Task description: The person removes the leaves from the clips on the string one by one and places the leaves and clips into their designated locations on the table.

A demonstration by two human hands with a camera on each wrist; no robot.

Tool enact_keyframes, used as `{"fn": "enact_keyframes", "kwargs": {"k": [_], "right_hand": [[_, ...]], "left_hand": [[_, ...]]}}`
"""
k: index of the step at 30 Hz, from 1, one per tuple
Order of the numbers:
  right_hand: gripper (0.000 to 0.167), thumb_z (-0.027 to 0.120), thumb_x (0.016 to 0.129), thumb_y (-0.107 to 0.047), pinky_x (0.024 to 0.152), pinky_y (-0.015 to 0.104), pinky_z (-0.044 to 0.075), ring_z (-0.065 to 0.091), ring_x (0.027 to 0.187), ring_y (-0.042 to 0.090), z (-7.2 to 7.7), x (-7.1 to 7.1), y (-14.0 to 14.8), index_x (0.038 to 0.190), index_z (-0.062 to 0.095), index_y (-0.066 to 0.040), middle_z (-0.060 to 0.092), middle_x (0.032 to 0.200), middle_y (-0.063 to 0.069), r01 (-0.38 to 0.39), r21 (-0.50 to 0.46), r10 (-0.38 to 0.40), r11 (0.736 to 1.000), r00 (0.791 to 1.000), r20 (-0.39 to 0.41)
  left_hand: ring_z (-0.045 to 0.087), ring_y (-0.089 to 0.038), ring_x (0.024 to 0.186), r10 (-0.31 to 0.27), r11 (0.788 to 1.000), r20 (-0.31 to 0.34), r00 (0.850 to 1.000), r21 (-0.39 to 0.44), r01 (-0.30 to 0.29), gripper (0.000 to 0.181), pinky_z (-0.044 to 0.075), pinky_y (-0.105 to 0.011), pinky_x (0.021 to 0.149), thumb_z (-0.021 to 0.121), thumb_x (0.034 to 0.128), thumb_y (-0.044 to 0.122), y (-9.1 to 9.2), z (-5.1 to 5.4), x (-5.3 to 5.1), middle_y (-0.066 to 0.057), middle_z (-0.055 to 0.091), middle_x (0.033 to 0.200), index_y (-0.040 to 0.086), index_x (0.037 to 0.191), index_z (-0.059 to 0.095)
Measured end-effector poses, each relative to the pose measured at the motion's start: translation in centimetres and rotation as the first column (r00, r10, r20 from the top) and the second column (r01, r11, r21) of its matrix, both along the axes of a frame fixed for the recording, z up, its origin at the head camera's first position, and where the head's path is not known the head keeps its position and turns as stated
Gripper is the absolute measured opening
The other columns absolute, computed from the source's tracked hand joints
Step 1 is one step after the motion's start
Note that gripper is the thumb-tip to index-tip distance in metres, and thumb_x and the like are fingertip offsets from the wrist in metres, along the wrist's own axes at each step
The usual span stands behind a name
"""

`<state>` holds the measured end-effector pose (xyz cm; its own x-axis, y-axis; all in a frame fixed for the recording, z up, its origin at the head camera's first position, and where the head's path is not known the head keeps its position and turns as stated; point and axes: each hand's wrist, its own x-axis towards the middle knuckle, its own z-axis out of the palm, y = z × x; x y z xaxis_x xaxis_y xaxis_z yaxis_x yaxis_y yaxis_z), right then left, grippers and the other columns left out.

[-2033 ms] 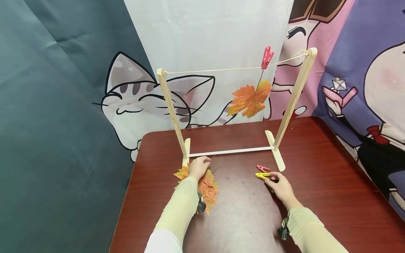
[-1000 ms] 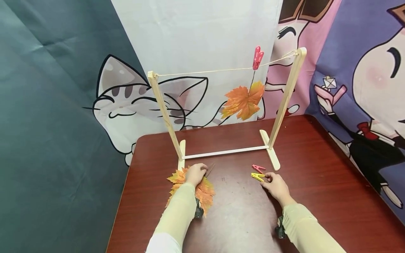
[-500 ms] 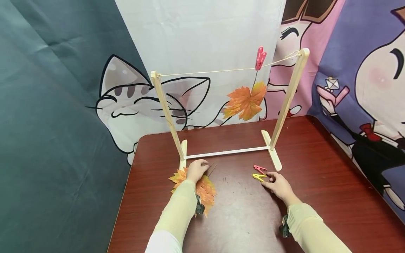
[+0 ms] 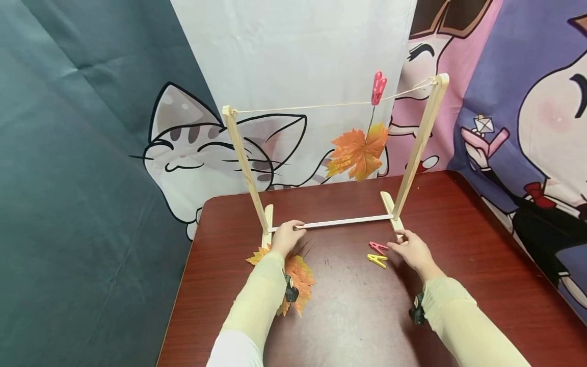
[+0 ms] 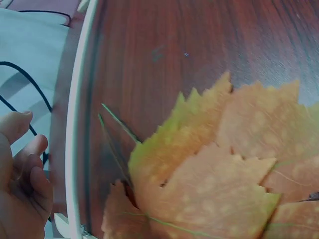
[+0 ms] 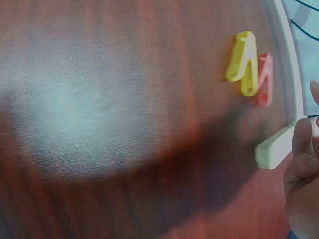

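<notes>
Over a pile of orange-yellow artificial maple leaves [image 4: 299, 275], my left hand [image 4: 286, 238] hovers with its fingers loosely bent and nothing between them. The left wrist view shows that hand [image 5: 25, 179] apart from the leaves [image 5: 209, 184] and their thin stems. My right hand [image 4: 415, 253] is in the air by the right foot of the wooden stand [image 4: 387, 201], also holding nothing. Just left of it, a yellow clothespin [image 4: 377, 260] and a pink clothespin [image 4: 378, 247] lie on the table; the right wrist view shows the yellow clothespin [image 6: 243, 63] beside the pink one [image 6: 265, 79].
A string [image 4: 312, 106] runs between the stand's two posts. From it hangs one maple leaf [image 4: 358, 152], clipped by its stem with a pink clothespin [image 4: 378, 89]. A white bar [image 4: 344, 222] joins the stand's feet. Behind the dark red table [image 4: 348, 316] hangs a cartoon-printed cloth.
My right hand has let go of the yellow clothespin and moved up and right, away from it. My left hand has lifted slightly off the leaves toward the white bar.
</notes>
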<state>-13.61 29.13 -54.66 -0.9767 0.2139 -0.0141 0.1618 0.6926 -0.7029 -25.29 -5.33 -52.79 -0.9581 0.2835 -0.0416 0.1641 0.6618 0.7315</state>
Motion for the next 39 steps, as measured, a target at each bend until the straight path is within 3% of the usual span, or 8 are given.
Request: {"fn": "enact_keyframes", "kwargs": {"k": [8, 15, 18, 21, 25, 30, 34, 39], "right_hand": [[0.055, 0.066, 0.087, -0.024, 0.058, 0.029, 0.043, 0.055, 0.071, 0.023, 2.8, -1.5, -0.2, 0.129, 0.046, 0.007, 0.055, 0.100, 0.020, -0.002, -0.016, 0.002, 1.000, 0.999, -0.032], [0.053, 0.064, 0.090, -0.024, 0.056, 0.028, 0.048, 0.061, 0.072, 0.032, 4.8, -2.2, 0.1, 0.128, 0.045, 0.008, 0.055, 0.102, 0.021, -0.005, -0.030, 0.003, 1.000, 0.997, -0.072], [0.053, 0.063, 0.090, -0.025, 0.056, 0.026, 0.048, 0.060, 0.070, 0.026, 5.4, -2.5, 0.2, 0.128, 0.045, 0.008, 0.055, 0.102, 0.020, -0.017, -0.018, 0.015, 1.000, 0.996, -0.087], [0.053, 0.063, 0.090, -0.024, 0.055, 0.026, 0.049, 0.060, 0.066, 0.021, 6.1, -2.8, 0.3, 0.128, 0.046, 0.008, 0.055, 0.102, 0.020, -0.015, -0.020, 0.013, 1.000, 0.995, -0.103], [0.050, 0.063, 0.090, -0.022, 0.060, 0.030, 0.048, 0.062, 0.070, 0.026, 7.1, -3.1, 0.7, 0.128, 0.046, 0.007, 0.056, 0.103, 0.021, 0.007, 0.014, -0.005, 1.000, 0.991, -0.137], [0.050, 0.062, 0.091, -0.025, 0.070, 0.036, 0.042, 0.057, 0.086, 0.032, 7.9, -3.5, 1.0, 0.128, 0.048, 0.005, 0.058, 0.103, 0.020, 0.023, 0.060, -0.013, 0.998, 0.987, -0.162], [0.049, 0.062, 0.090, -0.025, 0.068, 0.035, 0.042, 0.057, 0.085, 0.032, 8.4, -4.0, 1.1, 0.127, 0.048, 0.005, 0.059, 0.104, 0.020, 0.023, 0.062, -0.012, 0.998, 0.985, -0.174], [0.050, 0.063, 0.090, -0.025, 0.070, 0.035, 0.040, 0.055, 0.089, 0.034, 9.6, -4.6, 0.7, 0.127, 0.049, 0.004, 0.060, 0.104, 0.022, 0.016, 0.039, -0.008, 0.999, 0.982, -0.189]], "left_hand": [[0.063, -0.016, 0.082, -0.042, 0.999, -0.029, 0.999, 0.032, 0.043, 0.033, 0.048, -0.034, 0.072, 0.068, 0.0865, 0.027, 0.3, 2.2, -0.7, -0.002, 0.068, 0.093, 0.016, 0.118, 0.065], [0.061, -0.014, 0.076, -0.049, 0.997, -0.050, 0.998, 0.050, 0.051, 0.036, 0.047, -0.030, 0.066, 0.068, 0.0864, 0.030, 0.5, 4.0, -1.4, -0.001, 0.067, 0.092, 0.015, 0.119, 0.064], [0.061, -0.013, 0.075, -0.035, 0.997, -0.047, 0.998, 0.061, 0.038, 0.036, 0.047, -0.029, 0.065, 0.068, 0.0859, 0.029, 0.2, 4.5, -1.5, -0.001, 0.068, 0.093, 0.017, 0.119, 0.064], [0.062, -0.016, 0.074, -0.022, 0.996, -0.036, 0.999, 0.081, 0.025, 0.036, 0.047, -0.029, 0.064, 0.069, 0.0856, 0.029, -0.1, 5.0, -1.7, -0.002, 0.068, 0.094, 0.017, 0.119, 0.064], [0.063, -0.023, 0.073, -0.031, 0.993, -0.022, 0.999, 0.114, 0.033, 0.038, 0.047, -0.030, 0.062, 0.068, 0.0861, 0.030, -0.3, 5.5, -2.0, -0.003, 0.067, 0.095, 0.016, 0.121, 0.063], [0.061, -0.014, 0.075, -0.026, 0.993, -0.047, 0.999, 0.114, 0.031, 0.038, 0.047, -0.028, 0.067, 0.067, 0.0861, 0.030, -0.4, 6.0, -2.3, -0.001, 0.067, 0.094, 0.017, 0.121, 0.063], [0.060, -0.015, 0.073, -0.019, 0.991, -0.049, 0.999, 0.128, 0.025, 0.040, 0.048, -0.032, 0.067, 0.068, 0.0861, 0.029, -0.4, 6.5, -2.5, -0.002, 0.067, 0.095, 0.017, 0.124, 0.061], [0.062, -0.015, 0.086, -0.009, 0.996, -0.079, 0.997, 0.082, 0.016, 0.044, 0.043, -0.036, 0.084, 0.067, 0.0853, 0.037, -0.1, 7.3, -2.9, 0.002, 0.068, 0.096, 0.021, 0.126, 0.060]]}}
